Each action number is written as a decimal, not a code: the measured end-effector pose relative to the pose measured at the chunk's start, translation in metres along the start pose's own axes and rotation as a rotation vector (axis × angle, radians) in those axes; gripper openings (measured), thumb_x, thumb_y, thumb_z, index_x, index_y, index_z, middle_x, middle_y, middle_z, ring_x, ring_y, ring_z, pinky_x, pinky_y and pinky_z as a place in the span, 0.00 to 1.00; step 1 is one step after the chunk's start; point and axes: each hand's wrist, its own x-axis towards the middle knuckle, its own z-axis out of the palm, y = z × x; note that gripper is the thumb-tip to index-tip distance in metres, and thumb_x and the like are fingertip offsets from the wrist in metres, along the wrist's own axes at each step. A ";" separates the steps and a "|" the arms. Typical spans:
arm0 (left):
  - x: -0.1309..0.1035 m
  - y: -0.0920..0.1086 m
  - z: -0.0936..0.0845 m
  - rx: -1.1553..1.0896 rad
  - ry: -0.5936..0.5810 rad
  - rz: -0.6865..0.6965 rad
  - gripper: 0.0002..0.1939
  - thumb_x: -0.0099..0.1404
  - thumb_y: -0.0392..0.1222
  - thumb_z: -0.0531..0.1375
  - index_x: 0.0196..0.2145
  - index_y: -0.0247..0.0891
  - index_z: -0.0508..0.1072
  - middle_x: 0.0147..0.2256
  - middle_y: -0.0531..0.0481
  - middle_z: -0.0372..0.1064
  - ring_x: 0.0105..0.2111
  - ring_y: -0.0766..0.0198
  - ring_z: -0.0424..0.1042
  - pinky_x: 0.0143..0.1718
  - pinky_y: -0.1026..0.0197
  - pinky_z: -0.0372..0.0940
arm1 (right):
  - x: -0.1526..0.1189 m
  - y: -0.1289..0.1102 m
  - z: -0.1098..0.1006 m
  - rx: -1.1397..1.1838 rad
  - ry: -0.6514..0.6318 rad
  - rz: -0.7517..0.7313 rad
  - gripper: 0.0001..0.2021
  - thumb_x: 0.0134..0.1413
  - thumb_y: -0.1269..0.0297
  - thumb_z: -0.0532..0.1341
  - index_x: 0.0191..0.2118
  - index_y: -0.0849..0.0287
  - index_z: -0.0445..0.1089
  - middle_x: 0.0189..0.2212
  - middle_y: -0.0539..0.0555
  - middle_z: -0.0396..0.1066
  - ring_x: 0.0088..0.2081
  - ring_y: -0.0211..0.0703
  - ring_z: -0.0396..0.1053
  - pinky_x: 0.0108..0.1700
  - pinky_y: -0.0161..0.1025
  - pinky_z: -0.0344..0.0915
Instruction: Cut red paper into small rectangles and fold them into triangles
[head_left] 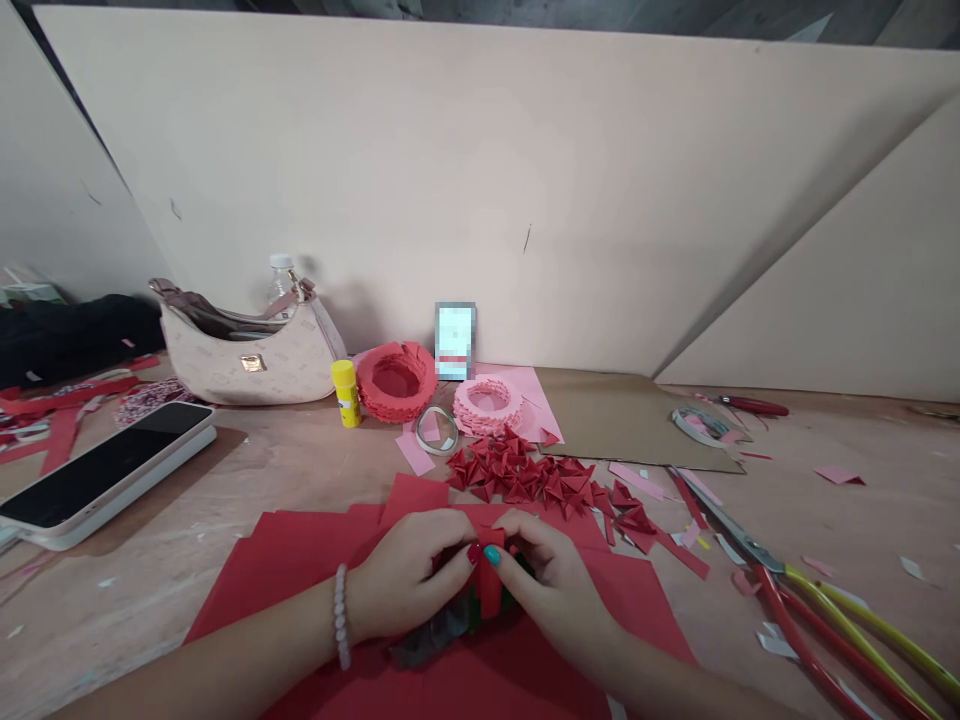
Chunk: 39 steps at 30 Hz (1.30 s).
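Both hands meet at the near edge of the table, fingertips together over a small red paper strip [491, 590]. The left hand [405, 580] and the right hand [551, 585] each pinch the strip between thumb and forefinger, thumbs almost touching, the other fingers curled in under the palms. It looks like a fold being creased: the strip stands upright between the two thumbs, and the step in hand seems to be pressing it into one more triangular unit. A clean crease would call for the fingers to keep the edges lined up while the thumbs press down along the fold.

Under the fingers lie red sheets [300, 560], spread flat, with something dark and crumpled just below the thumbs that I cannot make out. Right of the fingers lie scissors [810, 610] with red and yellow handles, among paper scraps.

Just beyond the fingertips sits a pile of folded red triangles [525, 475]. Left of the hands, well apart, a phone [105, 470] lies face up. Farther back stand a red paper ring [395, 380], a pink ring [487, 403], a tape roll [437, 430] and a yellow glue stick [346, 392]. A handbag [240, 355] rests against the board at the far left.
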 end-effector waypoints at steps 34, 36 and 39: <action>-0.001 0.003 0.002 -0.001 0.104 0.088 0.15 0.62 0.41 0.47 0.22 0.36 0.65 0.19 0.53 0.62 0.20 0.69 0.60 0.23 0.70 0.60 | -0.005 -0.023 0.000 -0.105 0.057 -0.098 0.07 0.51 0.71 0.51 0.25 0.59 0.64 0.23 0.48 0.64 0.27 0.35 0.61 0.32 0.30 0.58; -0.001 0.004 0.002 -0.005 0.090 0.082 0.15 0.63 0.41 0.47 0.22 0.36 0.65 0.19 0.53 0.61 0.21 0.68 0.61 0.23 0.70 0.60 | -0.006 -0.022 0.001 -0.074 0.085 -0.097 0.07 0.49 0.73 0.52 0.27 0.59 0.65 0.24 0.49 0.65 0.28 0.35 0.62 0.32 0.30 0.59; 0.000 0.006 0.002 -0.011 0.083 0.081 0.15 0.63 0.41 0.47 0.22 0.35 0.66 0.19 0.53 0.61 0.21 0.68 0.61 0.24 0.70 0.60 | -0.007 -0.022 0.002 -0.034 0.103 -0.089 0.07 0.49 0.74 0.52 0.28 0.59 0.65 0.25 0.49 0.66 0.28 0.35 0.62 0.32 0.30 0.59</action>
